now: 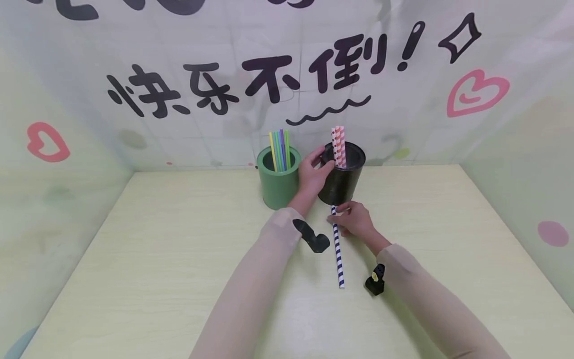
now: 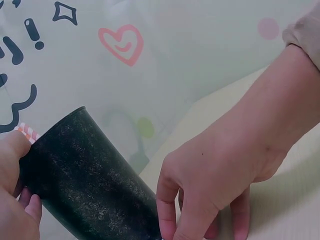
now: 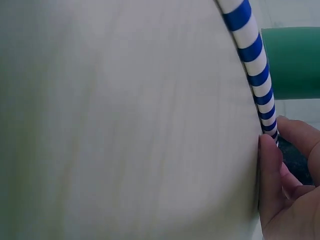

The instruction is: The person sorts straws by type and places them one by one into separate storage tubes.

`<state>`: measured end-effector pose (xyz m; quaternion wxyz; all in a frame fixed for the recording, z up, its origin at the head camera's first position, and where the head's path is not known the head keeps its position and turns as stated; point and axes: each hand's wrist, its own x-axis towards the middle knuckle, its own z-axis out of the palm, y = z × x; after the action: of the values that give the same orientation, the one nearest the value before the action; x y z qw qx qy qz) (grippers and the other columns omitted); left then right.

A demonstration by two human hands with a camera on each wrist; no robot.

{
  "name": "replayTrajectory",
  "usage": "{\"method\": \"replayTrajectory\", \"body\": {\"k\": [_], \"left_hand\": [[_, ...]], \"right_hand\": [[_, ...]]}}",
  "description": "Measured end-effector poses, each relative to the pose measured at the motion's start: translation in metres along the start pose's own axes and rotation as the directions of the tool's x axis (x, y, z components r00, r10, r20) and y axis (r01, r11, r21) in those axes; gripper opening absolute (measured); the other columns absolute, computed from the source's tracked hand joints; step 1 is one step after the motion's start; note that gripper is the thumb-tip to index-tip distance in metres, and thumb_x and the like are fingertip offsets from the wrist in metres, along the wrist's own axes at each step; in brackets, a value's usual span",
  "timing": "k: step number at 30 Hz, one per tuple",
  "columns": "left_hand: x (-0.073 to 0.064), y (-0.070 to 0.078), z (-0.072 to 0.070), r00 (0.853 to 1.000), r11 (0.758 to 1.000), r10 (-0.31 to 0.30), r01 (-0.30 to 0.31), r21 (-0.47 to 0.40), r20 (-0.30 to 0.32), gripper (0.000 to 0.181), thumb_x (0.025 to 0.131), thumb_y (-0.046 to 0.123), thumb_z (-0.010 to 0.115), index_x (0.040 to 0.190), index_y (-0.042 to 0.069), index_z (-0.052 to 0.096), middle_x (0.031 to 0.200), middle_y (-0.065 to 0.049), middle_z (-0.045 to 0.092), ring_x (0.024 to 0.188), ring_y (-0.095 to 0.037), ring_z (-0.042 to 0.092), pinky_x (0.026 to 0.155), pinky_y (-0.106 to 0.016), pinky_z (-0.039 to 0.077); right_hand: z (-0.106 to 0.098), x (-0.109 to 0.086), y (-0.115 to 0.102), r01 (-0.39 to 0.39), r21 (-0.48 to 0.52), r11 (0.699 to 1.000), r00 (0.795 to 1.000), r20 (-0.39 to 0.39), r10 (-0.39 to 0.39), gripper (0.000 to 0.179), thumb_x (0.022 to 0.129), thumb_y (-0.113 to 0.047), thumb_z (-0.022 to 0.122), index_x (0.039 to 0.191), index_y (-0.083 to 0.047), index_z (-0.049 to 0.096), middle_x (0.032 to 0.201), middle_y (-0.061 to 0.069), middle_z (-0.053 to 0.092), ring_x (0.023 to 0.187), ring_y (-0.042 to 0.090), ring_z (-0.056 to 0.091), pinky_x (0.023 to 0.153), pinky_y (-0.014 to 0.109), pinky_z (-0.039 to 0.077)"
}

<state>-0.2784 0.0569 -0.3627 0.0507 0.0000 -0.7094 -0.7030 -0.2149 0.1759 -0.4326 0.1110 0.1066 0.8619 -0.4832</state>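
My left hand (image 1: 315,172) grips the near-left side of a black bucket (image 1: 339,187), fingers at its rim. Red-and-white patterned paper straws (image 1: 339,147) stand in that bucket. Just in front of it, a blue-and-white striped paper straw (image 1: 338,254) lies lengthwise on the table. My right hand (image 1: 356,219) pinches this straw near its far end, thumb and index finger on either side, as the right wrist view also shows. In the left wrist view the right hand (image 2: 220,165) is beside the base of the bucket (image 2: 95,175), and the pinched straw is hidden.
A green bucket (image 1: 279,192) holding several coloured straws (image 1: 280,149) stands just left of the black one. Behind both is a printed cloth backdrop (image 1: 202,139), with side panels at left and right. The pale wooden table (image 1: 157,249) extends to both sides.
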Motion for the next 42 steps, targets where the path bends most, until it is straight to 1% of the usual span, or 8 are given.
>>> {"method": "replayTrajectory", "body": {"k": [8,14,20,25,29,34,38,42], "left_hand": [[0.001,-0.002,0.0,1.0,1.0,-0.006,0.006,0.007,0.001,0.046,0.083,0.007,0.065,0.127,0.01,0.055,0.129,-0.006,0.052,0.117,-0.018,0.048,0.094,-0.024,0.045],[0.001,-0.001,-0.001,1.0,1.0,-0.009,0.009,-0.003,-0.004,0.046,0.082,0.006,0.066,0.127,0.01,0.055,0.129,-0.006,0.052,0.116,-0.019,0.048,0.093,-0.024,0.045],[0.001,-0.002,-0.002,1.0,1.0,-0.018,0.018,-0.01,-0.005,0.045,0.083,0.007,0.065,0.126,0.011,0.056,0.129,-0.006,0.052,0.116,-0.019,0.048,0.093,-0.025,0.046],[0.0,-0.001,-0.001,1.0,1.0,-0.011,0.011,-0.014,-0.006,0.045,0.082,0.006,0.065,0.126,0.01,0.056,0.129,-0.007,0.053,0.116,-0.019,0.049,0.093,-0.024,0.046],[0.0,-0.002,0.0,1.0,1.0,-0.004,0.004,-0.008,-0.005,0.045,0.081,0.005,0.066,0.125,0.01,0.056,0.128,-0.008,0.053,0.115,-0.019,0.049,0.092,-0.023,0.046],[0.001,-0.003,0.0,1.0,1.0,-0.004,0.004,0.005,0.003,0.045,0.082,0.006,0.066,0.126,0.01,0.056,0.129,-0.007,0.052,0.116,-0.02,0.049,0.093,-0.024,0.045],[0.002,-0.004,0.0,1.0,1.0,-0.013,0.013,0.008,0.002,0.045,0.082,0.007,0.066,0.126,0.011,0.056,0.13,-0.007,0.052,0.117,-0.019,0.048,0.093,-0.025,0.045],[0.003,-0.004,0.0,1.0,1.0,-0.01,0.01,0.0,0.0,0.046,0.081,0.006,0.066,0.126,0.01,0.056,0.129,-0.008,0.053,0.117,-0.02,0.049,0.093,-0.024,0.045]], "right_hand": [[0.005,0.0,-0.003,0.012,-0.061,0.998,0.999,-0.042,-0.015,0.036,0.077,-0.018,0.074,0.103,-0.001,0.055,0.073,0.009,0.058,0.048,0.015,0.054,0.044,0.022,0.047],[0.007,-0.004,-0.009,0.002,-0.069,0.998,0.998,-0.063,-0.007,0.027,0.079,-0.012,0.071,0.098,0.0,0.056,0.072,0.01,0.059,0.05,0.016,0.055,0.044,0.023,0.049],[0.009,-0.004,-0.009,-0.018,-0.042,0.999,0.997,-0.073,0.015,0.024,0.078,-0.009,0.07,0.097,0.0,0.058,0.075,0.011,0.06,0.053,0.016,0.055,0.047,0.024,0.053],[0.01,-0.002,-0.008,-0.02,-0.025,0.999,0.996,-0.086,0.018,0.024,0.077,-0.008,0.069,0.097,0.001,0.059,0.08,0.011,0.059,0.055,0.016,0.054,0.045,0.025,0.053],[0.008,-0.003,-0.007,-0.024,0.003,1.0,0.997,-0.073,0.024,0.024,0.078,-0.008,0.067,0.099,0.001,0.06,0.084,0.012,0.06,0.058,0.017,0.055,0.046,0.025,0.053],[0.002,-0.003,-0.007,-0.02,0.057,0.998,0.999,-0.03,0.022,0.027,0.08,-0.01,0.065,0.104,0.001,0.06,0.085,0.012,0.061,0.062,0.018,0.055,0.048,0.028,0.054],[-0.005,-0.006,-0.009,0.004,0.082,0.997,1.0,-0.002,-0.004,0.029,0.082,-0.011,0.063,0.108,0.002,0.059,0.083,0.011,0.058,0.065,0.018,0.054,0.051,0.03,0.056],[-0.015,-0.008,-0.013,0.066,0.127,0.99,0.998,-0.006,-0.066,0.03,0.084,-0.01,0.061,0.11,0.003,0.056,0.082,0.009,0.057,0.066,0.017,0.054,0.053,0.032,0.057]]}}
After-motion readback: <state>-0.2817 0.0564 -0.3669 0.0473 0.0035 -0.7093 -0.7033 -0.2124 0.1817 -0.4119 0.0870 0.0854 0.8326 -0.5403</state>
